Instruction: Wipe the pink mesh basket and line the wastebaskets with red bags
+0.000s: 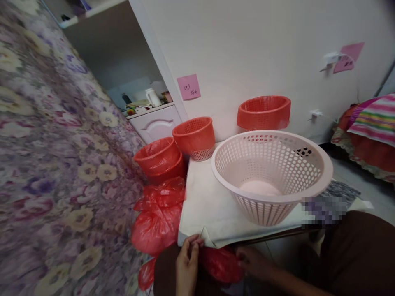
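At the table's near edge my left hand (188,259) has its thumb and fingers pinched together, beside the folded corner of the cream cloth (200,197). What lies between those fingertips is hard to make out. A crumpled red plastic bag (221,265) hangs between my hands, below the tabletop and over my lap. My right hand (254,261), in shadow, has its fingers curled on the bag's right side. On the cloth, in front of me, stands a large pale pink plastic basket (267,209) with holes in its wall; nothing shows inside it.
Red baskets with red plastic around them stand beyond the table: one behind the pink basket (263,119), one at the far left corner (194,135), others stacked left (157,158). Red bags (157,222) lie below these. A floral curtain (68,164) borders the left.
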Demonstrator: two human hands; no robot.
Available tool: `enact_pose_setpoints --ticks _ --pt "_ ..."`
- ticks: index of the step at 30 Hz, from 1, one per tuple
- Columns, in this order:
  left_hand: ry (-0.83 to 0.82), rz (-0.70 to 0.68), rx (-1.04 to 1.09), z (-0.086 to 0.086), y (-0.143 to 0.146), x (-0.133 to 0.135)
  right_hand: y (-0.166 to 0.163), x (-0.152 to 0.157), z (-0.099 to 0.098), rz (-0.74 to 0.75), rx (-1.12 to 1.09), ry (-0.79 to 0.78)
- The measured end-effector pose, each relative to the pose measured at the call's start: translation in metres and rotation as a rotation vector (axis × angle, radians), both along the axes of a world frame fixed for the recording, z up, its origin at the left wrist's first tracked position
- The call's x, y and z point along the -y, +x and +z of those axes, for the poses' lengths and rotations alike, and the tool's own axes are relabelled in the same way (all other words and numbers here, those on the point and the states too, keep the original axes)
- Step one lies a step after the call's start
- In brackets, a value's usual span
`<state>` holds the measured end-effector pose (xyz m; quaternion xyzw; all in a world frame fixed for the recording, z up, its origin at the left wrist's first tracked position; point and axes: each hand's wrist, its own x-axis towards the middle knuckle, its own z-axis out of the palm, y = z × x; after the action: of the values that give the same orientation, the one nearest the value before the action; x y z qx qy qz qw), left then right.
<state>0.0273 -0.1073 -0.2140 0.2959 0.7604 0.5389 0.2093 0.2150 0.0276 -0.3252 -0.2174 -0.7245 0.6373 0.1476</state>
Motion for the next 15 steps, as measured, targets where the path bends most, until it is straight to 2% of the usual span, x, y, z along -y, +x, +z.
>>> enact_pose_setpoints --ticks 3,7,10,12,15 --pt "-0.033 -0.034 -0.052 -0.006 -0.004 0.01 -0.009 0.012 0.018 0.011 -0.036 -0.066" --pt "-0.052 -0.192 -0.129 -0.016 -0.007 0.024 -0.028 0.019 0.044 0.128 -0.119 -0.318" --pt "-0.047 -0.279 -0.172 -0.021 -0.01 0.034 -0.05 0.019 0.064 0.163 -0.212 -0.478" --pt "-0.036 -0.289 -0.182 -0.022 -0.012 0.038 -0.064 0.021 0.08 0.161 -0.279 -0.552" --pt "0.015 -0.23 -0.195 -0.019 -0.017 0.039 -0.081 0.028 0.106 0.173 -0.368 -0.621"
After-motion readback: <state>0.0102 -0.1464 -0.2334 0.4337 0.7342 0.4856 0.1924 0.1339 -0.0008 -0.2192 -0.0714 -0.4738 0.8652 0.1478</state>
